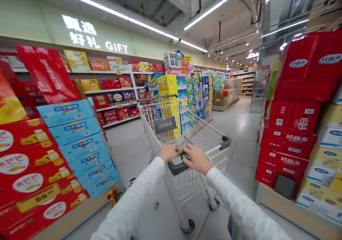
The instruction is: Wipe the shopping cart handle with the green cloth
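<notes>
A white wire shopping cart [203,133] stands in front of me, its dark-cornered near end toward me. A grey panel [164,125] and a handle bar [157,98] are at its far end. My left hand [169,152] is closed over the near rim, left of centre. Close beside it, my right hand [196,157] curls over the same rim by the dark bumper [178,168]. A small green thing [185,155] shows under the right fingers; I cannot make out its kind. The fingertips of both hands are partly hidden.
Stacked blue cartons [80,144] and red cartons [34,176] stand close on the left. Red boxes [285,147] and pale cartons [323,172] line the right. Beyond the cart is a display of yellow boxes [167,83]. Tiled floor [240,136] runs along the aisle.
</notes>
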`<state>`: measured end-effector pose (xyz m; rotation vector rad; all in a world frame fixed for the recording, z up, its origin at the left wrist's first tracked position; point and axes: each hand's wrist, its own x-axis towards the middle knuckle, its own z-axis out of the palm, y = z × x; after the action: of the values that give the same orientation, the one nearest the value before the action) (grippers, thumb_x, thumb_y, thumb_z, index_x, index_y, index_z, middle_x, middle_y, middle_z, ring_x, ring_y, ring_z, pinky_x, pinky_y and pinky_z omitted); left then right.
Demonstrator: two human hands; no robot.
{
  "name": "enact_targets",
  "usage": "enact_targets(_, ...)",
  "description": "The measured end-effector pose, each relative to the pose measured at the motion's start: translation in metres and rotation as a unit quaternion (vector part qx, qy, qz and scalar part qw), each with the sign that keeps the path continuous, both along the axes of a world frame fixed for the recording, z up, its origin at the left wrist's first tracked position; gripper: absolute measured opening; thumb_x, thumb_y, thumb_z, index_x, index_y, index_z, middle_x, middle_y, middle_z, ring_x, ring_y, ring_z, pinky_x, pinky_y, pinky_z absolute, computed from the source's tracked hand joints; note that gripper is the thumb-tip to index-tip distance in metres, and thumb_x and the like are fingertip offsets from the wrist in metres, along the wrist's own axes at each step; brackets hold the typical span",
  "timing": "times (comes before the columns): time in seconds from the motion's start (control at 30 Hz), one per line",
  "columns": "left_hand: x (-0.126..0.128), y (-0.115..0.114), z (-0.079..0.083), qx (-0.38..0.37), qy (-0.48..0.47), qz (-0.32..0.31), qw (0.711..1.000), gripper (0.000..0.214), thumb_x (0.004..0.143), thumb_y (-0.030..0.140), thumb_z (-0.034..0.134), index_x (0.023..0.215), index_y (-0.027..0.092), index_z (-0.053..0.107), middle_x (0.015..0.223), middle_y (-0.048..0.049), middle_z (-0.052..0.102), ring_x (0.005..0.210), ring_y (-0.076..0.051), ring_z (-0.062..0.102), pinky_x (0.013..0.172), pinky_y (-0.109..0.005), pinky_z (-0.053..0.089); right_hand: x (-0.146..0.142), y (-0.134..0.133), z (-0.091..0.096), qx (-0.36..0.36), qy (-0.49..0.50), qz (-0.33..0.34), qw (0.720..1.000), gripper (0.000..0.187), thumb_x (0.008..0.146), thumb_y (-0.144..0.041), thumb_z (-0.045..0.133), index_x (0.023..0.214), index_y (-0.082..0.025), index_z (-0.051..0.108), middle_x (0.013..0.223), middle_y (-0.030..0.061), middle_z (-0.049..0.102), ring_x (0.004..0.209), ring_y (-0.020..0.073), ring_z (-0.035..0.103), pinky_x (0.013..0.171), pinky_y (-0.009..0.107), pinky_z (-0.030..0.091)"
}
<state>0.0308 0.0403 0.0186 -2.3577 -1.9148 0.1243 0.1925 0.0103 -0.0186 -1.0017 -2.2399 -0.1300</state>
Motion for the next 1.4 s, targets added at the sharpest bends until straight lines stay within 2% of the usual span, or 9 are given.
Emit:
enact_targets(0.13, -0.007, 0.009, 0.0, 0.004, 0.002, 0.034, 0.999, 0.035, 0.083, 0.041, 0.043, 0.095, 0.022, 0.069, 0.106, -0.0111, 0.068, 0.103, -0.027, 0.061, 0.087, -0.037, 0.046, -0.019, 0.011, -0.001, -0.005, 0.01, 0.01, 1.0, 0.029, 0.083, -0.021, 0.049, 0.108, -0.027, 0.061, 0.104, 0.0017, 0.061, 0.093, 0.0157, 0.055, 0.08, 0.026, 0.039)
enact_targets(0.3, -0.015, 0.01, -0.009, 0.021, -0.02, 0.081, 0.996, 0.033, 0.084, 0.026, 0.04, 0.103, 0.017, 0.066, 0.106, -0.0134, 0.068, 0.1, -0.026, 0.063, 0.081, -0.034, 0.048, -0.049, 0.023, -0.007, 0.006, 0.023, -0.019, 1.0, 0.021, 0.085, -0.024, 0.05, 0.099, -0.025, 0.065, 0.105, 0.0025, 0.061, 0.097, 0.0179, 0.053, 0.08, 0.027, 0.04)
enact_targets(0.43, -0.031, 0.015, -0.011, 0.034, -0.026, 0.1, 0.994, 0.036, 0.086, 0.028, 0.037, 0.099, 0.015, 0.068, 0.105, -0.0158, 0.068, 0.102, -0.027, 0.062, 0.085, -0.035, 0.047, -0.062, 0.031, -0.007, 0.016, 0.015, -0.025, 0.999, 0.023, 0.088, -0.026, 0.046, 0.1, -0.025, 0.065, 0.103, 0.0035, 0.06, 0.096, 0.0172, 0.051, 0.079, 0.027, 0.04)
enact_targets(0.53, -0.045, 0.021, -0.008, 0.038, -0.028, 0.103, 0.994, 0.038, 0.086, 0.031, 0.037, 0.095, 0.016, 0.07, 0.105, -0.0147, 0.068, 0.102, -0.026, 0.061, 0.087, -0.035, 0.045, -0.048, 0.044, -0.007, 0.008, 0.006, -0.061, 0.998, 0.023, 0.087, -0.026, 0.045, 0.099, -0.023, 0.065, 0.103, 0.0034, 0.06, 0.096, 0.0171, 0.052, 0.077, 0.026, 0.04)
enact_targets(0.73, -0.058, 0.027, -0.005, 0.043, -0.046, 0.101, 0.993, 0.036, 0.085, 0.032, 0.038, 0.084, 0.018, 0.071, 0.099, -0.0106, 0.07, 0.097, -0.023, 0.064, 0.085, -0.032, 0.046, 0.014, 0.073, -0.011, -0.032, 0.04, -0.159, 0.986, 0.024, 0.088, -0.028, 0.043, 0.093, -0.021, 0.066, 0.099, 0.003, 0.061, 0.09, 0.0149, 0.056, 0.07, 0.023, 0.037)
enact_targets(0.83, -0.057, 0.03, -0.008, 0.05, -0.056, 0.106, 0.991, 0.037, 0.085, 0.033, 0.037, 0.088, 0.017, 0.071, 0.099, -0.0123, 0.07, 0.095, -0.025, 0.064, 0.082, -0.034, 0.048, 0.019, 0.078, -0.01, -0.049, 0.039, -0.199, 0.978, 0.024, 0.087, -0.03, 0.044, 0.089, -0.02, 0.066, 0.094, 0.0027, 0.061, 0.084, 0.0134, 0.058, 0.064, 0.022, 0.035)
enact_targets(0.97, -0.054, 0.033, -0.012, 0.058, -0.066, 0.113, 0.99, 0.037, 0.084, 0.033, 0.039, 0.094, 0.015, 0.07, 0.1, -0.0151, 0.069, 0.095, -0.028, 0.064, 0.08, -0.037, 0.049, -0.004, 0.071, -0.007, -0.044, 0.026, -0.242, 0.969, 0.03, 0.089, -0.035, 0.042, 0.081, -0.019, 0.066, 0.09, 0.0035, 0.062, 0.084, 0.0145, 0.059, 0.062, 0.023, 0.033)
enact_targets(1.1, -0.054, 0.034, -0.012, 0.065, -0.075, 0.12, 0.988, 0.035, 0.082, 0.032, 0.042, 0.094, 0.014, 0.07, 0.098, -0.0157, 0.069, 0.094, -0.027, 0.065, 0.079, -0.035, 0.049, -0.038, 0.058, -0.003, -0.045, 0.015, -0.229, 0.972, 0.041, 0.094, -0.036, 0.033, 0.082, -0.019, 0.068, 0.092, 0.0059, 0.064, 0.085, 0.0146, 0.06, 0.064, 0.023, 0.034)
enact_targets(1.4, -0.061, 0.026, -0.009, 0.146, -0.101, 0.166, 0.97, 0.038, 0.088, 0.029, 0.035, 0.095, 0.015, 0.069, 0.095, -0.0149, 0.069, 0.091, -0.022, 0.064, 0.077, -0.028, 0.047, -0.095, 0.046, 0.002, -0.061, 0.008, -0.225, 0.972, 0.039, 0.092, -0.03, 0.034, 0.083, -0.017, 0.071, 0.091, 0.0107, 0.066, 0.084, 0.021, 0.062, 0.065, 0.028, 0.039)
